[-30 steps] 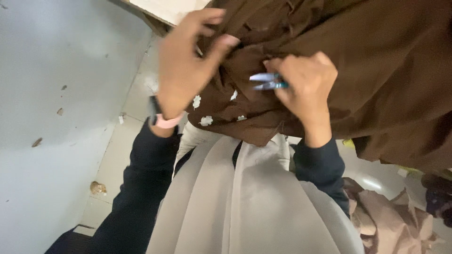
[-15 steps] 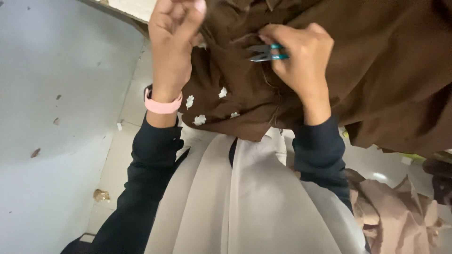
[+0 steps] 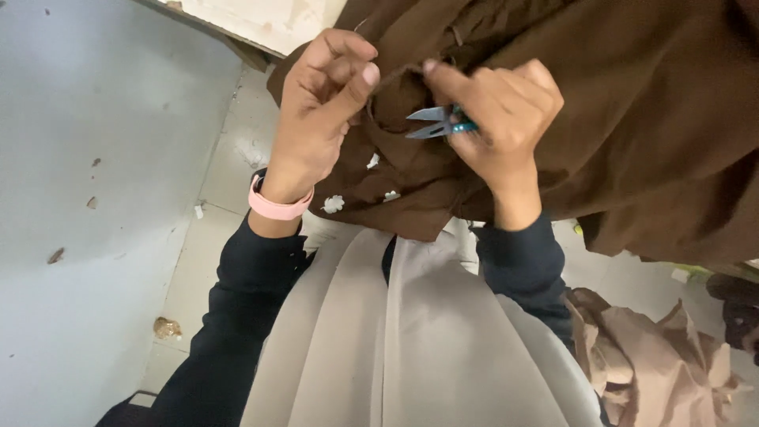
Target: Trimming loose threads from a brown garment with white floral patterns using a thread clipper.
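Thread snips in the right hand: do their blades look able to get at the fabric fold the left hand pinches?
Probably yes. The thread snips in the right hand point open-bladed at the brown garment fold pinched by the left hand, with nothing between.

- The brown garment (image 3: pixel 632 119) runs off the top and right edges, so its full shape cannot be told.
- The snips (image 3: pixel 439 124) show only their blades; the handles are buried in the right hand (image 3: pixel 506 119).
- The left hand (image 3: pixel 320 103) hides the fabric pinched under its fingertips.
- The table (image 3: pixel 261 20) is cut off at the top edge.
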